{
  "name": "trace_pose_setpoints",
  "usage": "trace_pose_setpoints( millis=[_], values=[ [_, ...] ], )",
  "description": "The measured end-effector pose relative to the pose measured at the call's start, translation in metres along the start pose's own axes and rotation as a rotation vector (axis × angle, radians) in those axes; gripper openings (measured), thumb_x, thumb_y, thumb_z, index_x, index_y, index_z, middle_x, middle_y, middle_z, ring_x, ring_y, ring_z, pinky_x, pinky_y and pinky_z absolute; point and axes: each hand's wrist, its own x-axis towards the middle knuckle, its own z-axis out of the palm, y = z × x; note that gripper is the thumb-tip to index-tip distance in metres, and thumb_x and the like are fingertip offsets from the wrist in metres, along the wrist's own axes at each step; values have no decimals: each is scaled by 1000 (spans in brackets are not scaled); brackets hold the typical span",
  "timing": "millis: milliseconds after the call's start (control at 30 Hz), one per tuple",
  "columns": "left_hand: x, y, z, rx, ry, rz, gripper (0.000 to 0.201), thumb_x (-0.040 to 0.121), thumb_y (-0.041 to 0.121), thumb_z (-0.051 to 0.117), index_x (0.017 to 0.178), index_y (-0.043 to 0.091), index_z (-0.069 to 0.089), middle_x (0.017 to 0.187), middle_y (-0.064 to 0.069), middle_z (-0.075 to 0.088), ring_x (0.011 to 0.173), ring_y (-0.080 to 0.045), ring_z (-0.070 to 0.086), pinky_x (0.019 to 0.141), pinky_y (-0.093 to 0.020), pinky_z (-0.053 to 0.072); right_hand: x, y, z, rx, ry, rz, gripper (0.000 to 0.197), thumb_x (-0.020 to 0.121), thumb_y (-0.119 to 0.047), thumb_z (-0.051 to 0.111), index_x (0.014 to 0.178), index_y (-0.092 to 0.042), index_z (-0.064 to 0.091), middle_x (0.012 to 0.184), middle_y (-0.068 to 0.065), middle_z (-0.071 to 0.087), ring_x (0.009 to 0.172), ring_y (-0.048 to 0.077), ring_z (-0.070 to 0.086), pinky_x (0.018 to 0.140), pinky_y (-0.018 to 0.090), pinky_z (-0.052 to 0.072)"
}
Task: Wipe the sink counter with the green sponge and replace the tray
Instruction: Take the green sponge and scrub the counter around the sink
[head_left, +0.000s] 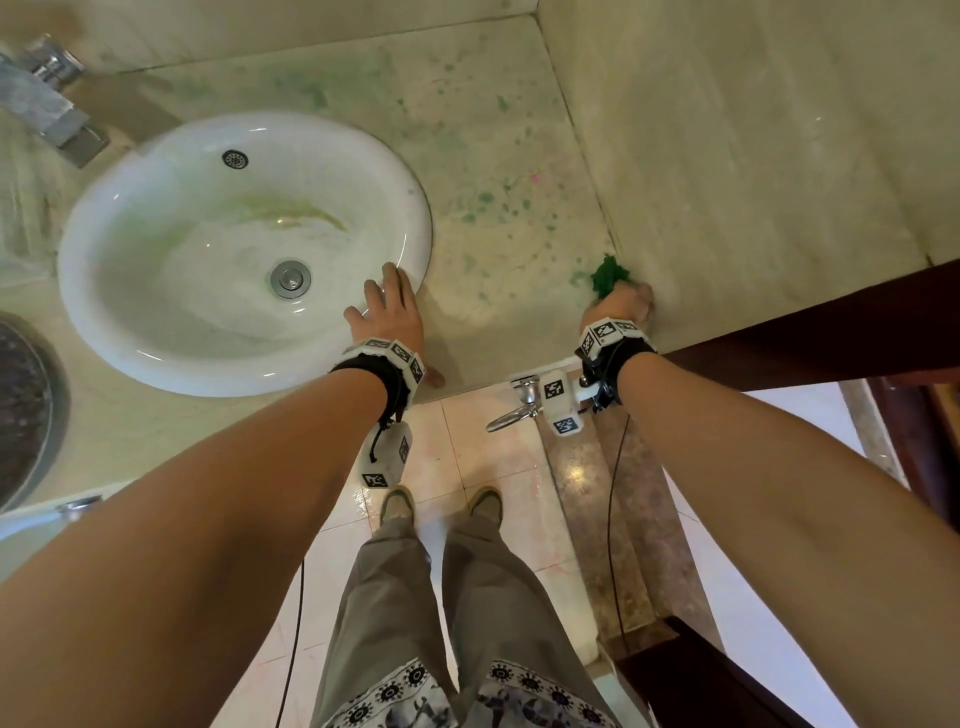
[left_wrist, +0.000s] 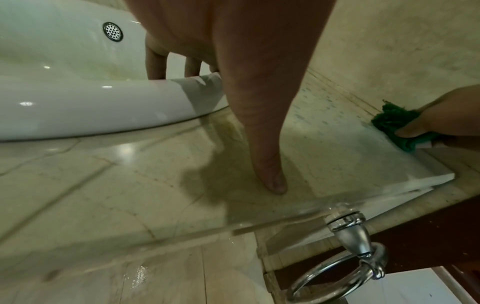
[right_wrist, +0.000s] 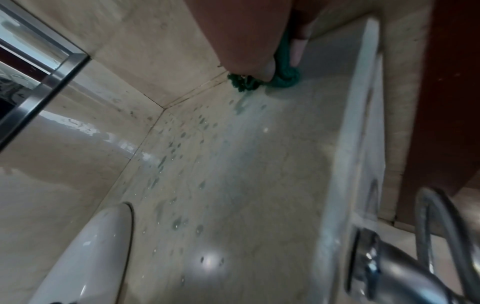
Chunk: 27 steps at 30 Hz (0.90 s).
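A frayed green sponge (head_left: 612, 274) lies on the beige stone counter (head_left: 498, 156), in the near right corner where the counter meets the side wall. My right hand (head_left: 621, 304) grips it and presses it down; in the right wrist view its fingertips (right_wrist: 270, 69) curl over the sponge (right_wrist: 259, 83). My left hand (head_left: 388, 306) rests open on the near right rim of the white sink (head_left: 156, 374), with its thumb (left_wrist: 272, 181) flat on the counter. Green spots dot the counter between the sink and the wall. No tray is clearly in view.
A chrome faucet (head_left: 49, 98) stands at the back left. A dark round object (head_left: 21, 410) lies on the counter at the left edge. A chrome towel ring (head_left: 517, 410) hangs below the counter's front edge. A brown wooden frame (head_left: 810, 338) borders the right side.
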Motion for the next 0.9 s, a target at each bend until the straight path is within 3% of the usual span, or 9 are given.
trace_pose_setpoints(
  millis=[67, 133, 167, 233, 300, 500, 667, 800, 900],
  values=[
    [-1, 0, -2, 9, -1, -2, 161, 37, 79, 78, 151, -1, -4, 155, -10, 2, 130, -31, 28, 89, -42, 41, 8, -8, 1, 207, 15, 34, 31, 95, -15, 39, 123, -5, 48, 120, 17, 50, 115, 31, 47, 91, 31, 36],
    [-2, 1, -3, 14, -3, -6, 162, 35, 80, 78, 150, 0, -4, 154, -10, 3, 127, -30, 31, 87, -42, 41, 18, -8, 4, 184, 48, 35, 29, 97, -22, 35, 116, -7, 51, 100, 12, 50, 104, 31, 50, 82, 29, 36],
    [-2, 1, -3, 17, -1, -10, 162, 34, 80, 77, 150, 0, -3, 153, -10, 5, 125, -30, 32, 85, -42, 42, 16, -9, 4, 179, 56, -12, 30, 96, -26, 38, 114, -9, 54, 98, 7, 49, 100, 30, 52, 79, 27, 37],
    [-3, 1, -4, 22, 1, -20, 163, 31, 82, 76, 150, 1, 0, 151, -9, 7, 120, -29, 35, 81, -40, 42, 12, -4, 5, -101, 69, -213, 32, 93, -32, 49, 114, -11, 61, 110, 5, 52, 100, 27, 54, 85, 30, 45],
    [-3, 1, -4, 13, -1, -25, 163, 30, 82, 76, 149, 1, 1, 149, -9, 9, 118, -29, 36, 78, -39, 41, 6, 0, -2, -205, 38, -365, 35, 89, -33, 54, 116, -11, 64, 121, 9, 53, 106, 29, 54, 92, 38, 48],
    [-4, 4, -7, 2, -6, -43, 163, 30, 80, 79, 149, 1, -1, 148, -9, 7, 117, -29, 35, 81, -40, 44, 3, 2, -8, -331, -83, -531, 36, 87, -17, 61, 122, -13, 64, 124, 11, 56, 109, 31, 57, 91, 33, 48],
    [-3, 5, -5, 1, -24, -72, 166, 25, 78, 80, 149, -1, 3, 146, -10, 10, 112, -29, 37, 71, -37, 41, 5, -5, -6, -404, -15, -411, 33, 90, -15, 55, 121, -6, 61, 122, 17, 56, 111, 33, 57, 87, 35, 50],
    [-1, 5, -4, 4, -19, -56, 166, 25, 78, 81, 148, 0, 1, 146, -10, 8, 116, -30, 36, 79, -40, 46, 17, -23, -7, -367, -14, -319, 36, 90, -12, 51, 124, -1, 54, 130, 21, 51, 119, 36, 50, 93, 40, 43],
    [0, 6, -4, 4, -16, -59, 166, 25, 76, 82, 149, 0, 1, 146, -10, 8, 116, -31, 36, 79, -40, 46, 21, -34, -7, -236, 16, -313, 29, 93, -13, 46, 117, -1, 57, 119, 18, 58, 110, 32, 56, 92, 35, 44]
  ],
)
